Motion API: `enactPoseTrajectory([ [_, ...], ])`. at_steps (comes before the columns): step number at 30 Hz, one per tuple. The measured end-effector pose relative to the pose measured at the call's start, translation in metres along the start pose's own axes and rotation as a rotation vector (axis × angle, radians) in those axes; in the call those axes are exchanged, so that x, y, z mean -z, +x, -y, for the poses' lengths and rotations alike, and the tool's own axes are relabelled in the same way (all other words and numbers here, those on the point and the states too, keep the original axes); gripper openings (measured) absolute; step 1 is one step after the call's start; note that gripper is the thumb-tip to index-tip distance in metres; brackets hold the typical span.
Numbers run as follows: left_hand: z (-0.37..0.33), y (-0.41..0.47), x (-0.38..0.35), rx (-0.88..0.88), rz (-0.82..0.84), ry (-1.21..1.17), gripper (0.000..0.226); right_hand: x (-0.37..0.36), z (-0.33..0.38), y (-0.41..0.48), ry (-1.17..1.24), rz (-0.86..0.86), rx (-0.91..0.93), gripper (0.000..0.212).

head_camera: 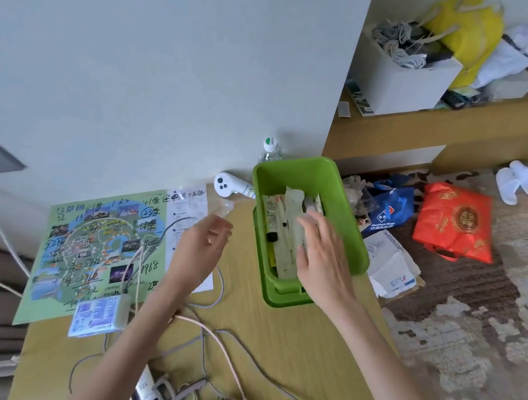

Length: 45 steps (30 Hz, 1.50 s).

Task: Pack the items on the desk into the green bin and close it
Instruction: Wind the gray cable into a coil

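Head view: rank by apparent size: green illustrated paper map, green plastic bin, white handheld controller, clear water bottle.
1. green illustrated paper map
2. green plastic bin
3/4. white handheld controller and clear water bottle: unranked. Their visible parts look alike, and the bottle is mostly hidden behind the bin.

Head view, facing down (near), over desk (292, 336)

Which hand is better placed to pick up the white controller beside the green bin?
The left hand: it hovers over the desk, close to the white controller. The right hand is spread over the items inside the green bin.
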<state>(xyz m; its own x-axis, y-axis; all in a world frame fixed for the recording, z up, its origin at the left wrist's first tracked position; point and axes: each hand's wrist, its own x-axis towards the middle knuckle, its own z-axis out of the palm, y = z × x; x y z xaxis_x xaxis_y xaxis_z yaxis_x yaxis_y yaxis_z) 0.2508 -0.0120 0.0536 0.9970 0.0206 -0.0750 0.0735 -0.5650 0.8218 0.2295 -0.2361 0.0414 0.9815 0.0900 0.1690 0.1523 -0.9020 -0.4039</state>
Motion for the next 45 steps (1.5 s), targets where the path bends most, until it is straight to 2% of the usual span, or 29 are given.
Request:
enactPoseTrajectory([
  [6,0.096,-0.093,0.039,0.21,-0.003,0.185,0.013,-0.039,0.086,-0.044,0.15,0.089,0.27,0.039],
  [9,0.134,-0.134,0.047,0.231,0.036,0.296,0.015,-0.069,0.103,-0.067,0.147,0.162,0.368,0.037],
  [11,0.152,-0.153,0.048,0.187,0.082,0.375,0.015,-0.09,0.106,-0.077,0.123,0.231,0.371,0.039],
  [13,0.163,-0.165,0.045,0.143,0.13,0.447,0.018,-0.112,0.103,-0.08,0.046,0.37,0.334,0.052],
  [16,0.171,-0.173,0.04,0.138,0.172,0.516,0.03,-0.134,0.088,-0.077,-0.114,0.695,0.261,0.092],
  [18,0.174,-0.173,0.037,0.14,0.163,0.526,0.034,-0.14,0.079,-0.074,-0.228,0.769,0.303,0.1],
  [20,0.174,-0.172,0.036,0.144,0.143,0.528,0.034,-0.141,0.072,-0.072,-0.285,0.703,0.335,0.092],
  [24,0.171,-0.163,0.032,0.101,0.098,0.516,0.029,-0.141,0.067,-0.076,-0.257,0.587,0.311,0.056],
  [28,0.159,-0.147,0.022,-0.012,0.094,0.54,0.036,-0.144,0.071,-0.084,-0.18,0.631,0.227,0.027],
  [32,0.148,-0.129,0.009,-0.133,0.169,0.622,0.045,-0.139,0.075,-0.084,-0.12,0.644,0.202,0.021],
  [34,0.146,-0.119,0.003,-0.149,0.198,0.682,0.046,-0.133,0.074,-0.079,-0.046,0.623,0.167,0.011],
  [35,0.146,-0.114,0.002,-0.154,0.2,0.713,0.045,-0.13,0.073,-0.076,-0.021,0.619,0.156,0.004],
  [40,0.143,-0.093,0.001,-0.233,0.185,0.792,0.017,-0.118,0.066,-0.067,0.101,0.588,0.089,0.006],
  [45,0.132,-0.095,0.016,-0.321,0.103,0.744,0.018,-0.123,0.067,-0.063,0.191,0.587,-0.068,0.007],
])
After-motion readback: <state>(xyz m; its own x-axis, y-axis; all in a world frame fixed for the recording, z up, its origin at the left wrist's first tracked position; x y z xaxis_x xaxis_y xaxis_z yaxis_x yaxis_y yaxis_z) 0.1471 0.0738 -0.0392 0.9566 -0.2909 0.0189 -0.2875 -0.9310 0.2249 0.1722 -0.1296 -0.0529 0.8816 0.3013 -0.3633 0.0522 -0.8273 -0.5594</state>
